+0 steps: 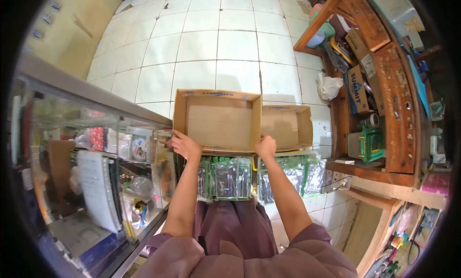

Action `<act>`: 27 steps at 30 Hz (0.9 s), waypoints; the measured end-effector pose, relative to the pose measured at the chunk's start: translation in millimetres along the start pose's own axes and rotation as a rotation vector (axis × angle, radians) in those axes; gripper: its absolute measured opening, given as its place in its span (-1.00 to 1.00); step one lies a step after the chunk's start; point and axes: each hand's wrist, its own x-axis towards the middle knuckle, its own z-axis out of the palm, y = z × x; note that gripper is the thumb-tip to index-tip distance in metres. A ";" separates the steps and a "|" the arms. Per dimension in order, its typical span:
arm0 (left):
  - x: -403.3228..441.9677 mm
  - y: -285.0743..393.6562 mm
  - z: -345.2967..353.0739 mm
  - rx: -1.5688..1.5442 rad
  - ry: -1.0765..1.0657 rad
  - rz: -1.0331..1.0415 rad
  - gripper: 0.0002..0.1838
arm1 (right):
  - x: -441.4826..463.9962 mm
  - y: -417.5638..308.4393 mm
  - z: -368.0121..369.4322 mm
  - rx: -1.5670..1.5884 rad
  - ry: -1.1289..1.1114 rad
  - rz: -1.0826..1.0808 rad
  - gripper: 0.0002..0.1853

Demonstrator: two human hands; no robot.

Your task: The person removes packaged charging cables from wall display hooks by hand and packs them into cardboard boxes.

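An open cardboard box [218,122] with "SUMMIT" printed on its far flap is in front of me, and nothing lies in it. My left hand [186,146] grips its near left corner, fingers on the outer side. At the near right corner, my right hand [265,146] is closed on the box's edge. A second open cardboard box [283,127] stands right beside it, lower and partly covered by the first. Below my hands are clear plastic packs with green edges [230,179], and more shiny packs [290,179] lie under my right forearm.
A glass display case [120,119] runs along my left. On the right stands a wooden shelf unit [396,105] holding a blue-printed SUMMIT carton [356,90] and a green-clipped container [370,146]. A white plastic bag [330,86] sits against it on the white tiled floor [235,45].
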 end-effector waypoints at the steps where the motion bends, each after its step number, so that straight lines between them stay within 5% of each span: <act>1: -3.3 11.3 -29.0 0.028 0.047 0.000 -0.15 | -5.9 -3.9 -20.1 0.008 0.011 -0.004 -0.74; 8: -53.4 45.9 -211.5 -0.027 0.121 0.121 -0.42 | -87.8 1.6 -197.0 0.106 0.143 -0.058 -0.75; 14: -142.2 18.7 -311.2 -0.317 0.202 0.246 -0.41 | -208.1 42.2 -308.8 0.065 0.251 -0.140 -0.75; 23: -330.5 -142.8 -375.2 -0.420 -0.048 0.334 -0.03 | -387.7 130.5 -414.0 0.049 0.081 -0.364 -0.84; 27: -398.7 -245.2 -401.4 -0.554 -0.124 0.243 -0.10 | -425.6 162.8 -415.7 0.009 -0.052 -0.500 -0.86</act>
